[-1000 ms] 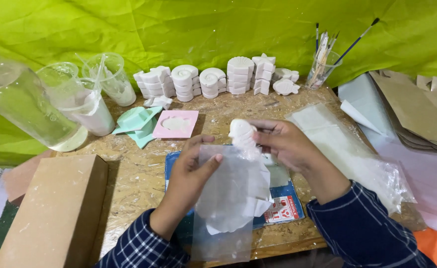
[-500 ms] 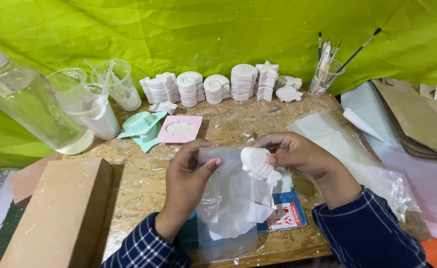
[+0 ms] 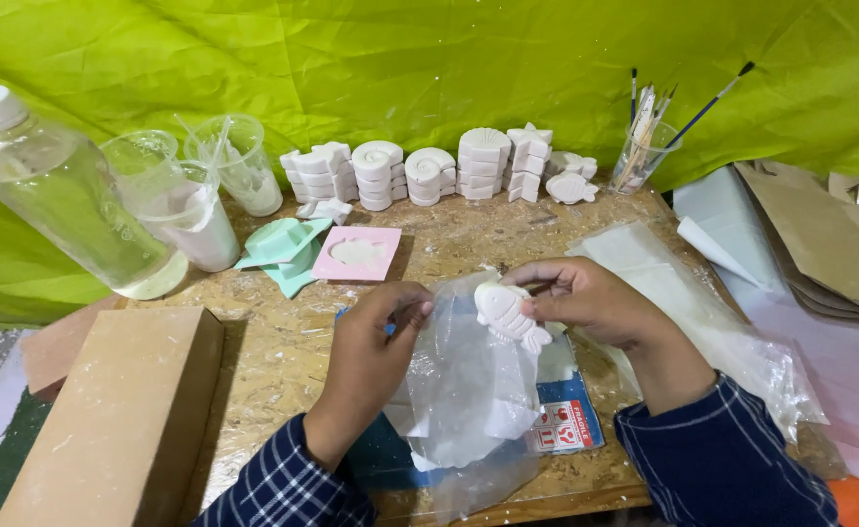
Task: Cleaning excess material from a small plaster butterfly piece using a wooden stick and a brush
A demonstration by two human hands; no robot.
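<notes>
Right hand (image 3: 595, 303) fingers pinching white fish-shaped plaster cast (image 3: 510, 315), above clear plastic bag (image 3: 469, 390), left hand (image 3: 371, 342) fingers gripping bag's rim

Bare board (image 3: 469, 229) open ahead of hands, cast stacks (image 3: 429, 174) walling rear, cups (image 3: 195, 200) and bottle (image 3: 63, 190) crowding left, box (image 3: 107, 420) blocking near-left

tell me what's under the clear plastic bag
Through the clear plastic bag show white paper pieces, a blue sheet and the chipboard table. The left hand covers part of the blue sheet; the bag's creases blur the rest.
</notes>
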